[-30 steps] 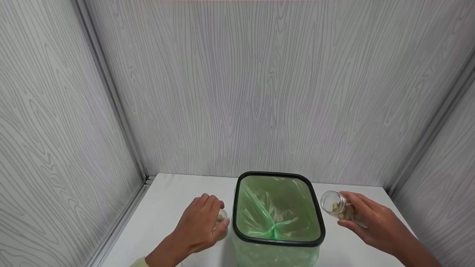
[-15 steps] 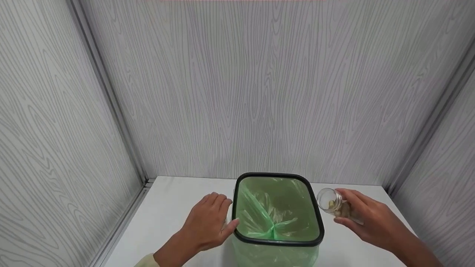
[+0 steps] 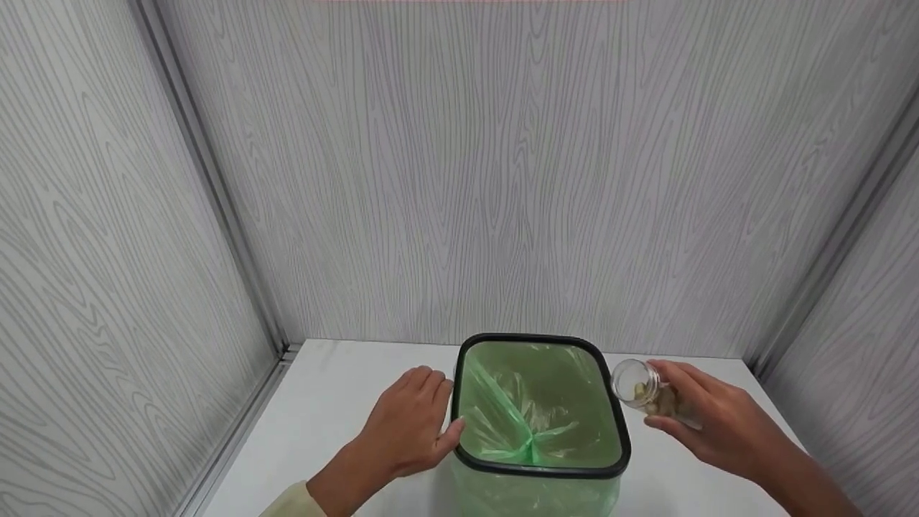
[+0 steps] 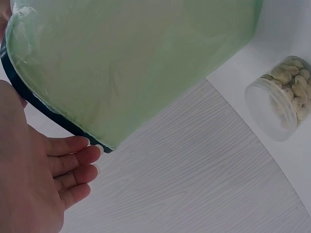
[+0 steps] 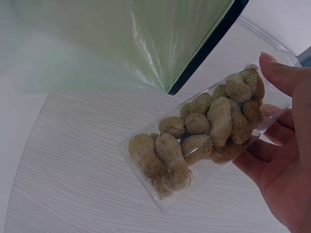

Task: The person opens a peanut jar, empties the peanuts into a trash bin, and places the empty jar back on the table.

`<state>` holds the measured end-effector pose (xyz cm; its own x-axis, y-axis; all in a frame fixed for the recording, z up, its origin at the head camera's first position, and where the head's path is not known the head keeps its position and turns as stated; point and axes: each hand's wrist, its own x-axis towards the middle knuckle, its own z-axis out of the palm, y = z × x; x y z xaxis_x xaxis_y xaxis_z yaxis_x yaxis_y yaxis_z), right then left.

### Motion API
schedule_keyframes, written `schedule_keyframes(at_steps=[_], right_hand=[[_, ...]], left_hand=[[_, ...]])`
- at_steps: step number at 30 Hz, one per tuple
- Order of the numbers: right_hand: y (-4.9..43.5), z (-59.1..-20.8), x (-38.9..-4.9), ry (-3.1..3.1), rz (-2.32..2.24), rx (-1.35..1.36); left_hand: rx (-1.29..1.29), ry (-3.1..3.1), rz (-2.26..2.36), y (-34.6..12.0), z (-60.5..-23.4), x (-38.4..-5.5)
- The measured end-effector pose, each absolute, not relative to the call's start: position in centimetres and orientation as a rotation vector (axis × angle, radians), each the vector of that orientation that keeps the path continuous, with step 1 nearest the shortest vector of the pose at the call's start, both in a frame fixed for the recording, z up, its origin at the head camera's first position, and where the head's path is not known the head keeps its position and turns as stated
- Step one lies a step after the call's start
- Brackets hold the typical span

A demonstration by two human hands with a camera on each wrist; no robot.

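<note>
A bin [image 3: 540,471] with a black rim and a green plastic liner [image 3: 531,409] stands between both hands. My left hand [image 3: 409,424] is at its left side, fingers loosely extended and fingertips at the rim; the thumb overlaps the rim in the head view. My right hand [image 3: 725,424] grips a clear jar [image 3: 668,402] of unshelled peanuts [image 5: 218,121], tilted with its uncovered mouth facing the bin's right rim. In the left wrist view, a clear jar of cashews [image 4: 291,87] stands uncovered on the table beside the bin; the left hand hides it in the head view.
The white table [image 3: 344,373] holds the bin and jars. Wood-grain panels enclose it: a back wall [image 3: 488,179], a left wall [image 3: 64,251] and a right wall [image 3: 876,323]. Metal strips run along the corners.
My left hand has let go of a small jar, then moved right and slightly up to the bin's rim. My right hand has brought the peanut jar slightly left, closer to the bin.
</note>
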<state>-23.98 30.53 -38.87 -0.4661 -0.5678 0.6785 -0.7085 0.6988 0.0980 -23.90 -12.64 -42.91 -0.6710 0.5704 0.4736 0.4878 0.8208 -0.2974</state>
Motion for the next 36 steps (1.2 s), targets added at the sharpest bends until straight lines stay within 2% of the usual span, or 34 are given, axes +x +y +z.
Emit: schedule_keyframes(at_steps=[36], right_hand=[[28.5,-36.4,-27.0,-2.230,0.078,1.050]], left_hand=[[-0.814,-2.484,0.450,-12.1,-42.0,-24.0]])
